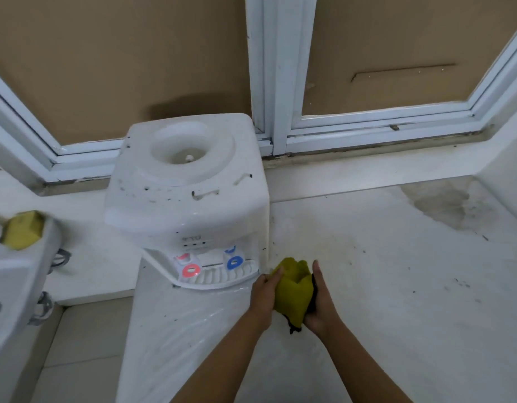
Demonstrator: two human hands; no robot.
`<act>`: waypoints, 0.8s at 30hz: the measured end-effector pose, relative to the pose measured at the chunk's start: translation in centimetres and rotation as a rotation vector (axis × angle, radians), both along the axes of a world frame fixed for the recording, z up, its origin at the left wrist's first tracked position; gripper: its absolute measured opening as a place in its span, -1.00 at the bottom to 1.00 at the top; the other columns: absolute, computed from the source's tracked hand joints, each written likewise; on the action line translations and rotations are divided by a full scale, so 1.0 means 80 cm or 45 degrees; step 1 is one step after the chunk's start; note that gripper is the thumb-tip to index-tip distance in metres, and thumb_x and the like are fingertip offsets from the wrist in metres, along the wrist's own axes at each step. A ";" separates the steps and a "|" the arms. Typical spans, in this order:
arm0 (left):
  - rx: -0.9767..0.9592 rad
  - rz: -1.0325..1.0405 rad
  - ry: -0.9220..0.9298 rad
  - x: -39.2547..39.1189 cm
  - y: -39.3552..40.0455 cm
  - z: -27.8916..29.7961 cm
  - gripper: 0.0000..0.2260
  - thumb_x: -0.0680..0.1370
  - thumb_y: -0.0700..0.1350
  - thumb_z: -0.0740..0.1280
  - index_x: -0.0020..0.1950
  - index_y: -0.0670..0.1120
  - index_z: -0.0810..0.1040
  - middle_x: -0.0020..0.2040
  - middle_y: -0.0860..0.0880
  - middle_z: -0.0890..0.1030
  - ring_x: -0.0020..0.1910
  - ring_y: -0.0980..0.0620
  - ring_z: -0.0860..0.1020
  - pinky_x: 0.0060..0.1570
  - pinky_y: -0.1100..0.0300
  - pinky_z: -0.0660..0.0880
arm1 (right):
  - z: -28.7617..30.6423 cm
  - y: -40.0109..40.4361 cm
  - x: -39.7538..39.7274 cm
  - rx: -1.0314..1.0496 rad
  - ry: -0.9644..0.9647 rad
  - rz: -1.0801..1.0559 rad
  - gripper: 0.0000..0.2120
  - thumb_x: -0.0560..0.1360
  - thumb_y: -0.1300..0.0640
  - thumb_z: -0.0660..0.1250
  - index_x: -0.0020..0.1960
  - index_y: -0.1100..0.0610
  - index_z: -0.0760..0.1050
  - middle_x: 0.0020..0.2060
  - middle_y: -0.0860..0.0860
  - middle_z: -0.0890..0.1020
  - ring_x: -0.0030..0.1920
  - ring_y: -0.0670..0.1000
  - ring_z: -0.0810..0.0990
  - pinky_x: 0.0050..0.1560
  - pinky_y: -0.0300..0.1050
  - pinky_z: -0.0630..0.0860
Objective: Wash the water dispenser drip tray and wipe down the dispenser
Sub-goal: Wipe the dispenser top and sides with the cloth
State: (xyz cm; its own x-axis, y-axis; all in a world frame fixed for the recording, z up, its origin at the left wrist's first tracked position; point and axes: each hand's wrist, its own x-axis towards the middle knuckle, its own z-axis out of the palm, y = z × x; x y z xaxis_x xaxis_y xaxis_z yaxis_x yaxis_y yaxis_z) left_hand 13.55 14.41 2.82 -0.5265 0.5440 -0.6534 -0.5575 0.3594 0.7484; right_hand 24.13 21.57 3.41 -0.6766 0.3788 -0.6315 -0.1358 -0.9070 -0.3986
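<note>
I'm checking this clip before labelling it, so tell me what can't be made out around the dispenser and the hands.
All in the head view:
- Yellow-green cloth: bunched between left hand and right hand; its full shape is hidden.
- Drip tray: partly covered by the red tap and blue tap.
- Dispenser label: too blurred to read.
- Sink: cut off by the left edge.
- Yellow sponge: blurred.

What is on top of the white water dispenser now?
No bottle stands on the water dispenser. Its round bottle well is open, with a small white spike at the bottom. Dark specks lie on the top surface. The inside below the well cannot be seen.
</note>
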 end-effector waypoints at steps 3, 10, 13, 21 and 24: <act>0.028 0.019 0.003 -0.002 -0.028 0.012 -0.71 0.49 0.14 0.38 -0.01 -0.07 0.54 0.02 -0.07 0.64 0.06 -0.04 0.59 0.14 0.01 0.54 | 0.006 -0.025 -0.014 0.001 0.026 -0.020 -0.25 0.46 -0.38 0.25 0.43 0.13 0.41 0.31 0.27 0.52 0.32 0.30 0.49 0.34 0.34 0.36; 0.061 0.320 -0.202 -0.033 -0.082 0.021 -0.64 0.64 0.09 0.14 0.07 -0.19 0.52 0.05 -0.21 0.58 0.00 -0.13 0.56 0.06 -0.01 0.54 | 0.027 -0.073 -0.046 0.022 0.077 -0.250 -0.43 0.48 -0.30 0.21 0.22 0.13 0.56 0.13 0.22 0.65 0.14 0.23 0.64 0.15 0.20 0.55; 0.056 0.375 -0.271 -0.055 -0.098 0.024 -0.72 0.64 0.01 0.17 0.01 -0.21 0.46 -0.13 -0.14 0.44 -0.25 -0.03 0.44 -0.18 0.12 0.50 | 0.028 -0.083 -0.051 -0.014 0.054 -0.322 -0.36 0.48 -0.39 0.08 0.10 0.13 0.60 0.03 0.24 0.68 0.00 0.23 0.69 0.11 0.16 0.53; 0.313 0.321 -0.367 -0.103 -0.096 0.046 -0.56 0.66 0.07 0.09 0.41 -0.21 0.35 0.31 -0.19 0.44 0.25 -0.12 0.42 0.26 0.02 0.34 | 0.057 -0.090 -0.082 0.224 -0.048 -0.220 -0.57 0.59 -0.22 0.11 -0.30 0.04 0.38 -0.50 -0.04 0.42 -0.54 -0.02 0.45 -0.49 -0.23 0.45; 0.303 0.172 -0.316 -0.113 -0.093 0.050 -0.46 0.66 0.16 -0.02 0.48 -0.18 0.30 0.47 -0.15 0.34 0.46 -0.12 0.28 0.42 0.00 0.23 | 0.056 -0.087 -0.101 0.567 -0.314 -0.190 -0.69 0.57 -0.09 0.26 -0.21 0.10 0.51 -0.44 0.02 0.50 -0.47 0.01 0.49 -0.40 -0.16 0.50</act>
State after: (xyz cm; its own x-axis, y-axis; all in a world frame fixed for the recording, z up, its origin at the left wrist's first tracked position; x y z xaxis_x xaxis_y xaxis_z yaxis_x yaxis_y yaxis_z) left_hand 4.51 6.99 6.78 -0.4453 0.6326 -0.6337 -0.7628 0.1026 0.6385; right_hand 16.05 14.64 7.91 -0.4465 0.7272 -0.5213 -0.1037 -0.6208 -0.7771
